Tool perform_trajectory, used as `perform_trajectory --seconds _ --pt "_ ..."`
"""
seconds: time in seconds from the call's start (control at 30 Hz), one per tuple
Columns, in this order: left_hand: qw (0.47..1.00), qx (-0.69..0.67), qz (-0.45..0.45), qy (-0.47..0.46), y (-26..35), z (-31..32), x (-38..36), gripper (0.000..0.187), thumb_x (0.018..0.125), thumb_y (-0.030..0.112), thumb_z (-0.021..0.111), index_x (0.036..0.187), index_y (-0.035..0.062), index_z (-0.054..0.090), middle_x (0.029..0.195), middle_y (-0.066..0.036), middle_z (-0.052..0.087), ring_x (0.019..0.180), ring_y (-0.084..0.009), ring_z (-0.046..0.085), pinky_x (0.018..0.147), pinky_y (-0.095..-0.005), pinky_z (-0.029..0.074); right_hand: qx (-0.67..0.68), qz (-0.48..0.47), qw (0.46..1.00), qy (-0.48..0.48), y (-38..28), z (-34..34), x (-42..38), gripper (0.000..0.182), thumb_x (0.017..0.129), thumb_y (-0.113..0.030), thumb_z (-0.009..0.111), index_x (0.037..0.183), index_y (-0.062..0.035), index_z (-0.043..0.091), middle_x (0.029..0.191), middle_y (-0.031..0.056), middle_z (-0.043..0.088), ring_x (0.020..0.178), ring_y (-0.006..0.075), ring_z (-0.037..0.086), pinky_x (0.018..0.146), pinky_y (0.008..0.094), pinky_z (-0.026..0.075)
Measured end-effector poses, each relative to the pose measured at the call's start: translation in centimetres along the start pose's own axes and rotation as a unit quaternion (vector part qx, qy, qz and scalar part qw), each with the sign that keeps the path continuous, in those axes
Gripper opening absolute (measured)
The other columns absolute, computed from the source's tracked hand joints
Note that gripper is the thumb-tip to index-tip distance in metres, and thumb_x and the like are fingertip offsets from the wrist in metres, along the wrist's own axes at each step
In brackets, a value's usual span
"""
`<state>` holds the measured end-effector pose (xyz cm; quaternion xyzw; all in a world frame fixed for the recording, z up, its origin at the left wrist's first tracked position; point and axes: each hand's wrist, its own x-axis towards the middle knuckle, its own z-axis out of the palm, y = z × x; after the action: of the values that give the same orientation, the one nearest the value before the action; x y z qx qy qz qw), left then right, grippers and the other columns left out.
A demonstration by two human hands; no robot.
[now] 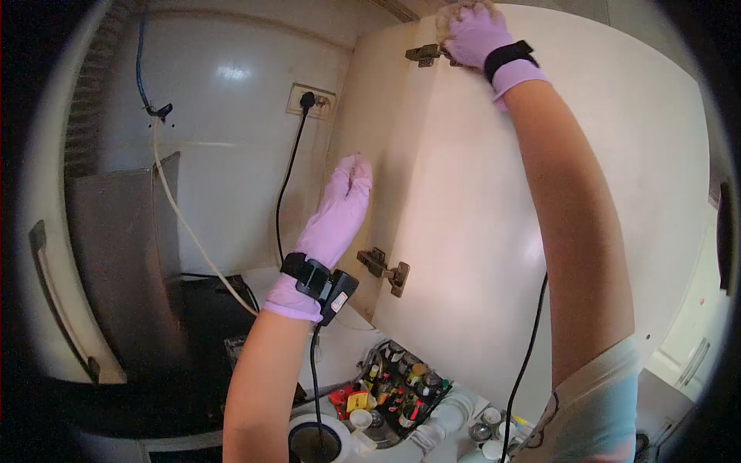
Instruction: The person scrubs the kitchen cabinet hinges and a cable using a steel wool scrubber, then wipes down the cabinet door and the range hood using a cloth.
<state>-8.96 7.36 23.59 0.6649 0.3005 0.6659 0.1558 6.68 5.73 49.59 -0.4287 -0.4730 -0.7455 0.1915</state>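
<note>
Holding tan cloth (pixel 443 25) up high, person bends right hand's (pixel 478 35) fingers over it. Cloth at top of white door (pixel 478 193), just beside upper hinge (pixel 423 55). Door stands open. Left hand (pixel 336 214) lower down, fingers straight and close together, near pale panel (pixel 378 108); cannot tell if tips touch it. Lower hinge (pixel 374 262) just beside left wrist. Pink gloves (pixel 328 235) on both hands. Black plug (pixel 307 100) in wall socket (pixel 294 99). Far below, bottles and jars (pixel 409 415) crowd together.
</note>
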Motion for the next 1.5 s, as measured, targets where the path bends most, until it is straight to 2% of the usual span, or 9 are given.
perform_trajectory --seconds 0.13,0.23,0.53,0.7,0.87,0.97,1.17,1.43,1.5 --pt "1.000 -0.013 -0.019 -0.020 -0.4 0.0 0.5 0.059 0.092 0.050 0.033 0.131 0.0057 0.034 0.131 -0.016 0.041 0.125 -0.0254 0.035 0.103 -0.0332 0.024 -0.021 -0.113 0.974 -0.195 -2.3 0.6 3.1 0.045 0.085 -0.039 0.037 0.110 -0.0079 0.058 0.116 0.0080 0.056 0.115 0.0269 0.046 0.095 0.0523 0.032" --pt "0.994 -0.094 0.004 -0.046 -1.9 1.0 1.0 0.054 0.093 0.046 0.034 0.130 0.0067 0.035 0.130 -0.014 0.041 0.125 -0.0236 0.035 0.103 -0.0322 0.025 -0.048 -0.112 0.952 -0.281 -2.7 3.3 6.8 0.048 0.085 -0.043 0.037 0.113 -0.0105 0.058 0.120 0.0118 0.054 0.116 0.0250 0.047 0.096 0.0428 0.036" --pt "0.987 -0.155 0.012 -0.045 -0.9 0.6 0.1 0.052 0.093 0.044 0.037 0.128 0.0061 0.037 0.127 -0.012 0.043 0.121 -0.0214 0.039 0.102 -0.0309 0.027 -0.086 -0.058 0.972 -0.212 -4.3 4.8 7.0 0.051 0.086 -0.044 0.032 0.126 -0.0154 0.046 0.121 0.0076 0.055 0.114 0.0250 0.049 0.095 0.0498 0.033" --pt "0.993 -0.092 0.044 -0.051 -1.7 1.1 0.2 0.050 0.093 0.037 0.039 0.127 0.0012 0.035 0.111 -0.014 0.050 0.105 -0.0208 0.048 0.092 -0.0299 0.036 -0.121 -0.361 0.896 -0.228 0.8 2.4 6.3 0.031 0.086 -0.023 0.037 0.106 -0.0103 0.059 0.105 0.0089 0.061 0.104 0.0294 0.052 0.087 0.0398 0.043" --pt "0.990 -0.123 0.008 -0.070 -1.3 0.0 -0.3 0.050 0.093 0.038 0.038 0.126 0.0011 0.036 0.112 -0.015 0.052 0.107 -0.0221 0.049 0.093 -0.0307 0.036 0.115 -0.278 0.901 -0.312 5.5 2.6 8.8 0.029 0.085 -0.015 0.044 0.111 -0.0115 0.057 0.121 0.0074 0.051 0.110 0.0282 0.050 0.089 0.0409 0.043" --pt "0.993 -0.110 0.008 -0.036 -1.2 -0.4 -0.6 0.048 0.093 0.037 0.038 0.123 0.0003 0.037 0.112 -0.015 0.052 0.108 -0.0208 0.049 0.094 -0.0308 0.036 -0.048 -0.183 0.964 -0.186 3.8 1.2 6.0 0.032 0.083 -0.024 0.047 0.108 -0.0076 0.058 0.116 0.0152 0.054 0.112 0.0322 0.048 0.091 0.0402 0.041" --pt "0.987 -0.155 0.008 -0.043 -2.5 0.9 0.1 0.045 0.093 0.036 0.039 0.119 -0.0009 0.040 0.106 -0.012 0.052 0.104 -0.0189 0.049 0.092 -0.0302 0.036 -0.063 -0.083 0.976 -0.190 1.4 0.8 6.0 0.034 0.083 -0.013 0.047 0.117 -0.0132 0.052 0.125 0.0084 0.047 0.109 0.0302 0.049 0.091 0.0417 0.043" --pt "0.991 -0.116 -0.011 -0.072 -2.1 0.6 0.0 0.044 0.092 0.037 0.041 0.119 0.0019 0.040 0.107 -0.012 0.052 0.102 -0.0202 0.049 0.092 -0.0308 0.036 -0.032 -0.179 0.874 -0.451 0.4 -6.7 2.5 0.036 0.087 -0.023 0.045 0.122 -0.0132 0.044 0.114 0.0097 0.050 0.095 0.0262 0.053 0.084 0.0327 0.042" --pt "0.986 -0.157 -0.019 -0.048 -1.5 0.2 -0.4 0.044 0.091 0.038 0.042 0.117 0.0017 0.042 0.106 -0.013 0.052 0.101 -0.0209 0.049 0.092 -0.0312 0.036 0.065 -0.262 0.879 -0.393 3.9 -1.0 3.7 0.037 0.087 -0.023 0.046 0.122 -0.0109 0.044 0.108 0.0100 0.054 0.091 0.0271 0.054 0.084 0.0307 0.041"
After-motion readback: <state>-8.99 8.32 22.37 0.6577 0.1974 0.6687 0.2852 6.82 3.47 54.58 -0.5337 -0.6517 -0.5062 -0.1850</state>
